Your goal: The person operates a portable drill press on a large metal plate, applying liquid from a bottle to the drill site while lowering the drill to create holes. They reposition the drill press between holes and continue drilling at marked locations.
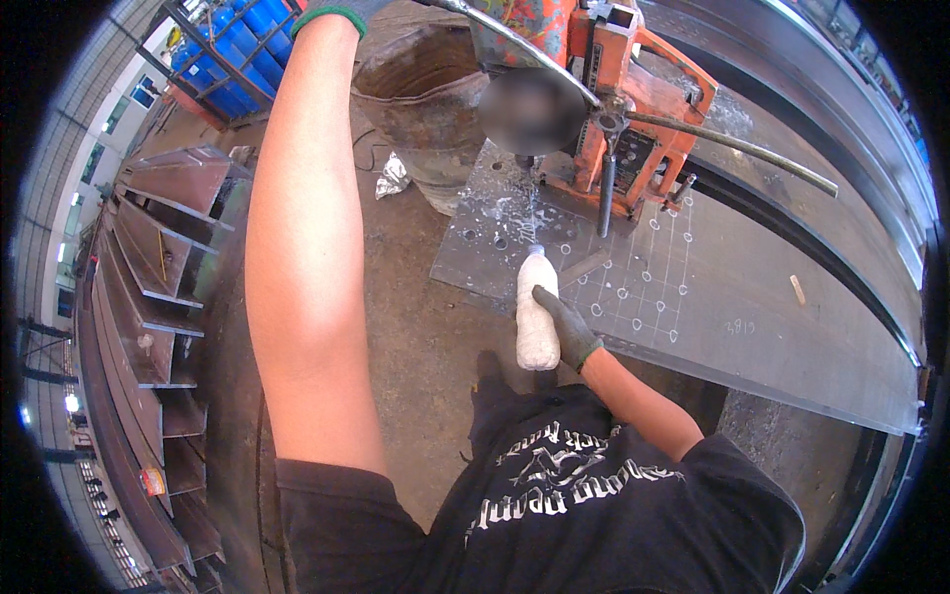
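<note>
My right hand (566, 327), in a dark grey glove, is wrapped round a plastic bottle (537, 312) of milky white liquid. The bottle's cap points away from me, toward the drill bit (526, 166) of an orange magnetic drill (604, 129). Between cap and bit, a thin pale streak and white splashes lie over the steel plate (772, 317). At the top edge, my left hand (346, 8) wears a grey glove with a green cuff. The picture's edge cuts off its fingers, near the upper end of a long metal lever (515, 42) on the drill.
Chalk circles and grid lines mark the plate, with drilled holes near the bit. A large worn bin (421, 109) stands beyond the plate's left corner, crumpled foil (392, 176) beside it. Steel beams (163, 327) are stacked at left; blue cylinders (233, 49) stand caged behind.
</note>
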`<state>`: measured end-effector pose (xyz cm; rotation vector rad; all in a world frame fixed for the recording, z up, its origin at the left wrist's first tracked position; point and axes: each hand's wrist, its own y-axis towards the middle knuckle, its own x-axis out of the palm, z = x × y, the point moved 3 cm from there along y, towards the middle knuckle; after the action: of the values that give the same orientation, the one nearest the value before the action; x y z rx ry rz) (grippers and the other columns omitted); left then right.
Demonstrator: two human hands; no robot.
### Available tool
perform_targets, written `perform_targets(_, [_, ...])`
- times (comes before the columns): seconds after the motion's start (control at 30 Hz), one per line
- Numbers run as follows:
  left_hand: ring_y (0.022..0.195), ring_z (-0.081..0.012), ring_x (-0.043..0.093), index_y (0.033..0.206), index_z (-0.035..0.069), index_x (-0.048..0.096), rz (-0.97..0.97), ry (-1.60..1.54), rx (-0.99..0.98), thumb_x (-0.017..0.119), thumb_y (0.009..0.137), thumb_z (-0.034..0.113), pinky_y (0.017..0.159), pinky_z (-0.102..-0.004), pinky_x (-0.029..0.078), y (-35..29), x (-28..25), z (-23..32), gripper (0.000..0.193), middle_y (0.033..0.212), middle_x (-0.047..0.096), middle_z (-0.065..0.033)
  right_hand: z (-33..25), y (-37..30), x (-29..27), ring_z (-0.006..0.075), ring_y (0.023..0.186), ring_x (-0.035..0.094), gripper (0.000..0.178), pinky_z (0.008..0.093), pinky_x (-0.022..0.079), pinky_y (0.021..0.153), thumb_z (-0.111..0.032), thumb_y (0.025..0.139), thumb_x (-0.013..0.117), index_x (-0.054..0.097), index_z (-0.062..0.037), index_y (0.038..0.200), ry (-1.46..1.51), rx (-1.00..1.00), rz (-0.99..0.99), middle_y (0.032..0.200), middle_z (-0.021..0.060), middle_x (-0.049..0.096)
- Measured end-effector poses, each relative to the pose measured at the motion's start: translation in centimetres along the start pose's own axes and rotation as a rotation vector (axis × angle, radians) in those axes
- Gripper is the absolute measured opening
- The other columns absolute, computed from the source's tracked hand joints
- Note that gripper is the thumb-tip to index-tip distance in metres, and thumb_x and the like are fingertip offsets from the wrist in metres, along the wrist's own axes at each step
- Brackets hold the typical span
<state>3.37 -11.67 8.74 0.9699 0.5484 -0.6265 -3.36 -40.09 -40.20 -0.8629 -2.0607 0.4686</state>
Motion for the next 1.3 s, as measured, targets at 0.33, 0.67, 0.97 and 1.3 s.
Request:
perform_targets(0.33, [0.07, -0.0211, 0.078, 0.093, -0.001, 0.082, -0.012, -0.027, 0.031, 0.064, 0.102, 0.039, 0.072, -0.0333, 0.062, -1.0, -0.3, 0.8, 0.045, 0.081, 0.079, -0.0124, 0.3, 0.3, -0.2, 0.0257, 0.09, 0.073, 0.07, 0.042, 0.062, 0.077, -0.046, 0.097, 0.076, 0.056, 0.0047, 0.14, 0.009, -0.004, -0.007, 0.11, 0.0146, 0.071])
perform_targets(0.67, [0.067, -0.0211, 0.077, 0.092, -0.005, 0.08, -0.048, -0.123, 0.038, 0.063, 0.103, 0.039, 0.071, -0.0332, 0.061, -2.0, -0.5, 1.2, 0.048, 0.081, 0.079, -0.0144, 0.5, 1.3, -1.1, 0.0243, 0.09, 0.074, 0.057, 0.0378, 0.064, 0.079, -0.038, 0.1, 0.077, 0.058, 0.0009, 0.137, 0.058, 0.016, -0.036, 0.109, 0.0127, 0.072])
perform_targets(0.97, [0.075, -0.0256, 0.079, 0.088, 0.001, 0.082, 0.05, 0.142, 0.141, 0.061, 0.102, 0.044, 0.079, -0.0369, 0.06, -0.7, -0.4, 0.2, 0.05, 0.08, 0.079, -0.0134, -4.0, -2.0, 2.0, 0.0273, 0.106, 0.073, 0.07, 0.0408, 0.062, 0.087, -0.031, 0.09, 0.086, 0.055, -0.0034, 0.146, -0.262, -0.484, 0.083, 0.122, 0.0151, 0.071])
perform_targets(1.3, [0.081, -0.0265, 0.079, 0.088, 0.006, 0.085, 0.044, 0.147, 0.109, 0.059, 0.101, 0.049, 0.084, -0.0385, 0.059, 0.3, 0.1, -1.4, 0.051, 0.082, 0.08, -0.0108, -4.8, -2.2, -1.9, 0.0319, 0.123, 0.071, 0.087, 0.0456, 0.057, 0.102, -0.037, 0.077, 0.094, 0.051, -0.0094, 0.149, -1.004, -0.759, 0.339, 0.132, 0.0146, 0.073])
